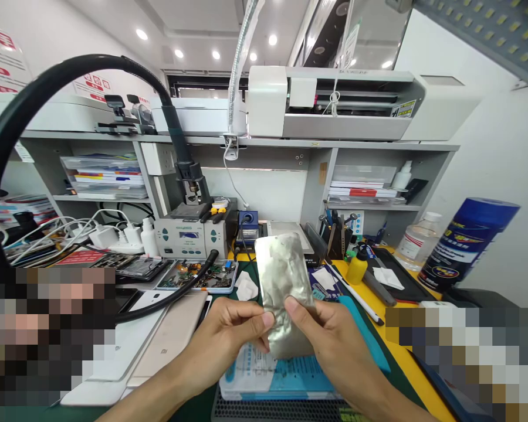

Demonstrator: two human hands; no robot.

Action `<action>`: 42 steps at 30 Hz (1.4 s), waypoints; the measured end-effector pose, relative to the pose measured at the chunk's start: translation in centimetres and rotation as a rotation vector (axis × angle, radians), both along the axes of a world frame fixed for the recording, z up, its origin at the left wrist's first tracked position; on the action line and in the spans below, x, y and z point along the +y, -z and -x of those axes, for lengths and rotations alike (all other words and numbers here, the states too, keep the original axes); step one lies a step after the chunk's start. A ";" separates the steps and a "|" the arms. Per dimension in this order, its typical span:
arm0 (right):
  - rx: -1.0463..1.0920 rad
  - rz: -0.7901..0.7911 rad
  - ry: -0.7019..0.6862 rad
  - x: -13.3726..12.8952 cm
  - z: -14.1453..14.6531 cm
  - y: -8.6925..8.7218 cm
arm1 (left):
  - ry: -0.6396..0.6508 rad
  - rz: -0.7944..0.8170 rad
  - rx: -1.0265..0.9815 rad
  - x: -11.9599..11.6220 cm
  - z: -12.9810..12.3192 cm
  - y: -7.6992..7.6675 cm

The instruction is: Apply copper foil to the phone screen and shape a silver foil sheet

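Observation:
A flat, silvery, crinkled piece with rounded corners [286, 269], like a foil-covered phone-sized panel, is held upright in front of me. My left hand [233, 334] pinches its lower left edge between thumb and fingers. On the other side, my right hand [334, 337] grips the lower right edge, its thumb pressed on the wrinkled face. What lies behind the piece is hidden. Below it sits a blue and white printed case [246, 381] on the bench. To the left lie a gold phone back [171, 340] and a white one [123, 346].
A grey rework station [189, 240] stands at the back, with a black hose [180, 296] arching down on the left. A tray of small parts [198, 275] lies before it. At right are a blue spray can [466, 246], a clear bottle [418, 240] and a yellow bottle [356, 268].

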State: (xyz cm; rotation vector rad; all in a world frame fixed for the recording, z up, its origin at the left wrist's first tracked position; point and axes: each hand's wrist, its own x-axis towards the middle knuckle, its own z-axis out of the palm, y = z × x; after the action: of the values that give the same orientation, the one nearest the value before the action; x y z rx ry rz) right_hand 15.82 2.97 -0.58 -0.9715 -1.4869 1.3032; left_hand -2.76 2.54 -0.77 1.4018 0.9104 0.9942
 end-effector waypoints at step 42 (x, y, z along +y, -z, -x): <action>-0.150 -0.016 0.047 0.9 -0.4 0.1 | -0.059 0.124 -0.101 0.0 0.0 0.5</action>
State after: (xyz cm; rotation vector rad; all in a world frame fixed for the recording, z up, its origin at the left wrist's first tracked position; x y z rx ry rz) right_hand 16.17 3.85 -0.66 -1.1072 -1.5752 1.2051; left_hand -2.73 2.54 -1.29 1.2161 0.9270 1.0265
